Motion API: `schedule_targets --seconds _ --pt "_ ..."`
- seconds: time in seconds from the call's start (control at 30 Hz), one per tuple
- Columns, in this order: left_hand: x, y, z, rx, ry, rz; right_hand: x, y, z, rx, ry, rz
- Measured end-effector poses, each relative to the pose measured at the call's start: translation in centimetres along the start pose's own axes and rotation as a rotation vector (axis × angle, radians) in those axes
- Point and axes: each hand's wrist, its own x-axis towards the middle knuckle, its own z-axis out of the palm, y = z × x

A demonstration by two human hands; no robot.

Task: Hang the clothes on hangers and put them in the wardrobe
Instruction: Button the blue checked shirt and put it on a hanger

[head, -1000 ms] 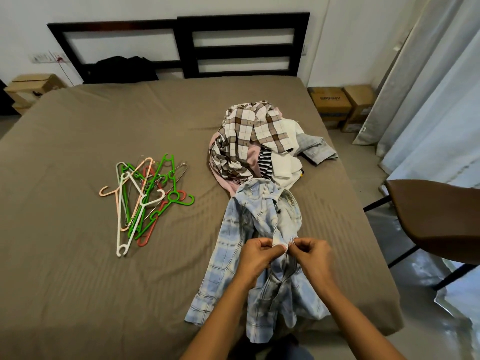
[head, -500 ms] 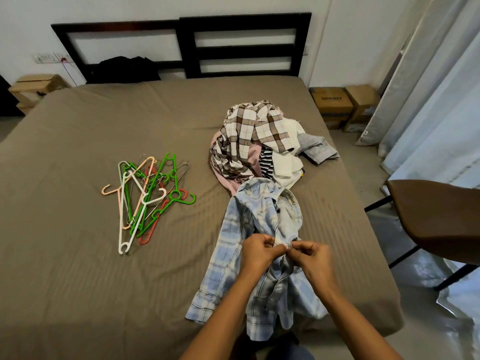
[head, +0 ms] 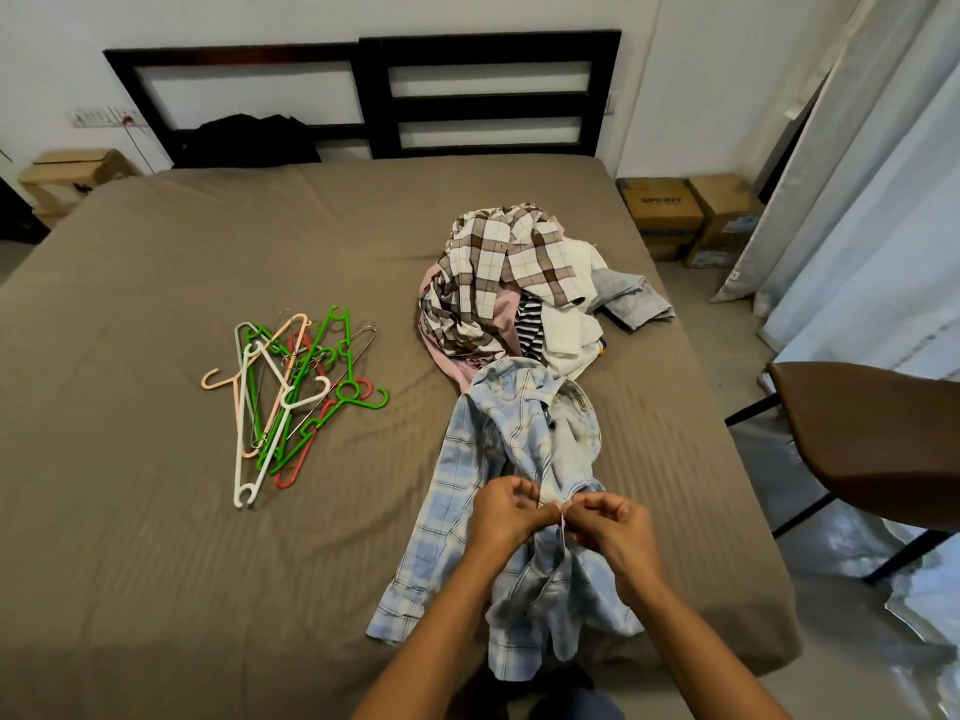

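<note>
Left hand: reaching in from the bottom edge, fingers curling, thumb and fingertips pinching a front edge of the shirt
Right hand: coming in beside it, fingers curling, pinching the same strip of fabric; the two hands are almost touching at the thumbs
Light blue plaid shirt: lying crumpled on the near right part of the bed, collar end pointing away from the person, lower end hanging over the near edge, one cuffed sleeve trailing toward the left
Pile of clothes: sitting just beyond the shirt and touching its collar end, a brown-and-white check garment lying on top
Hangers: lying in a tangled heap on the sheet, well apart from the shirt on its left; green, white, peach and red plastic showing
</note>
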Motion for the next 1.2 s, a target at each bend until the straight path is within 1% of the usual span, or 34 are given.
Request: schedule_targets --seconds 0.1,0.2,0.3,0.37,0.47,0.63,0.73,0.87,0.93,1.0,1.1,1.13,1.17,1.2 --pt "-0.3 0.2 0.7 -0.148 -0.003 -0.117 0.0 0.3 0.0 -0.132 0.009 -0.096" --pt "-0.6 0.3 1.2 -0.241 0.014 -0.172 -0.2 0.6 0.6 -0.316 0.043 -0.216" --pt "-0.6 -0.1 1.5 -0.248 0.032 -0.145 -0.8 0.7 1.4 -0.511 0.117 -0.306" --pt "-0.5 -0.5 1.7 -0.244 0.046 -0.118 -1.0 0.8 1.7 -0.53 0.152 -0.324" --pt "-0.5 -0.9 1.9 -0.232 0.068 -0.102 -1.0 1.2 1.7 -0.497 0.156 -0.324" --pt "-0.4 -1.6 2.3 -0.201 0.061 -0.065 -1.4 1.2 1.5 -0.287 0.151 -0.246" --pt "-0.5 -1.8 2.5 -0.187 0.037 -0.044 -1.0 1.4 1.6 -0.152 0.17 -0.121" --pt "-0.6 -1.8 2.7 -0.212 0.015 -0.016 -0.4 1.4 1.7 0.056 0.184 0.114" --pt "-0.5 -1.8 3.0 -0.219 0.032 -0.014 -0.2 1.5 1.8 0.089 0.218 0.163" --pt "-0.7 -1.7 3.4 -0.19 0.09 -0.021 -0.3 1.7 2.1 0.015 0.273 0.093" --pt "-1.2 -1.2 3.8 -0.134 0.229 -0.051 -1.1 1.9 2.7 -0.247 0.329 -0.173" --pt "-1.4 -1.1 3.9 -0.139 0.251 -0.077 -1.2 2.0 2.7 -0.287 0.327 -0.234" --pt "-1.5 -1.1 4.1 -0.161 0.256 -0.107 -1.2 2.2 2.7 -0.299 0.32 -0.255" --pt "-1.5 -1.2 4.3 -0.211 0.247 -0.139 -1.1 2.2 2.8 -0.286 0.313 -0.23"
